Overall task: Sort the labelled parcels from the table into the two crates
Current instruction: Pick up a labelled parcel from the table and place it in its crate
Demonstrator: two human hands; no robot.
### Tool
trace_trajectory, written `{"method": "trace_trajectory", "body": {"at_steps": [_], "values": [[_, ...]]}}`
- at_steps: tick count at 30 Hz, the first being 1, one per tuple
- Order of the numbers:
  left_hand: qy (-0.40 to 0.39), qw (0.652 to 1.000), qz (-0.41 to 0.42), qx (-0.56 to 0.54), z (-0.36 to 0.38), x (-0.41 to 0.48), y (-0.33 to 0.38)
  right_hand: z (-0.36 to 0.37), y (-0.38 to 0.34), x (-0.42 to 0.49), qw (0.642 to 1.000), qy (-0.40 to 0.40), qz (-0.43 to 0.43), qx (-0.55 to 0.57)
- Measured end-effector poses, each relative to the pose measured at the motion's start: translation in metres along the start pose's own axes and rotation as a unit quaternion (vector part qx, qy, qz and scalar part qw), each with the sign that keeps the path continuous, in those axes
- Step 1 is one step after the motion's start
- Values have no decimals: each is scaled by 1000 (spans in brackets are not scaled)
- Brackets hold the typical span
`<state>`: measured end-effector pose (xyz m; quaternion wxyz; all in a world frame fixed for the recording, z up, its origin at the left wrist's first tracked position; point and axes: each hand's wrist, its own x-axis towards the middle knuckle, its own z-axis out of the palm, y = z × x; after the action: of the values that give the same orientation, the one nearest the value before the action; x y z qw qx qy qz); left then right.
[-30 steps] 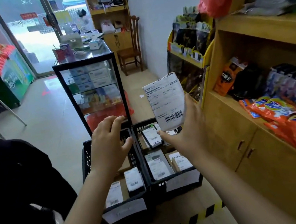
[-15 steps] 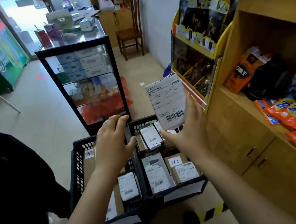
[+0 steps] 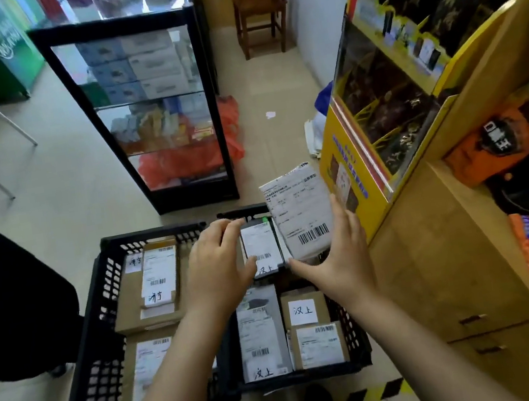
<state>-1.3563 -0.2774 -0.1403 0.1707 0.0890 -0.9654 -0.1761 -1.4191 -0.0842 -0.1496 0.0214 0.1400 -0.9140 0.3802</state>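
Two black plastic crates stand side by side on the floor below me. The left crate holds brown cardboard parcels with white labels. In the right crate lie a grey bag parcel, two small brown boxes and a dark parcel at the far end. My right hand holds a white labelled parcel with a barcode, tilted upright over the far right corner of the right crate. My left hand hovers with relaxed fingers over the wall between the crates, beside the dark parcel.
A glass display cabinet stands just beyond the crates. A yellow display rack and a wooden shelf unit with snack packs line the right side. A person in dark clothing stands at the left. Yellow-black floor tape runs near my feet.
My view has tipped down onto the crates. Both hands have come lower, and the white parcel has dropped closer to the right crate.
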Motion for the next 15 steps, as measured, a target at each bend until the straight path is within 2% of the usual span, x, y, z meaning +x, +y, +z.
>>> {"method": "trace_trajectory", "body": {"at_steps": [10, 15], "values": [[-130, 990, -54, -17, 122, 10, -43, 91, 91, 9, 988, -125, 92, -9], [-189, 976, -90, -64, 179, 18, -74, 136, 137, 10, 975, -168, 143, -11]]}}
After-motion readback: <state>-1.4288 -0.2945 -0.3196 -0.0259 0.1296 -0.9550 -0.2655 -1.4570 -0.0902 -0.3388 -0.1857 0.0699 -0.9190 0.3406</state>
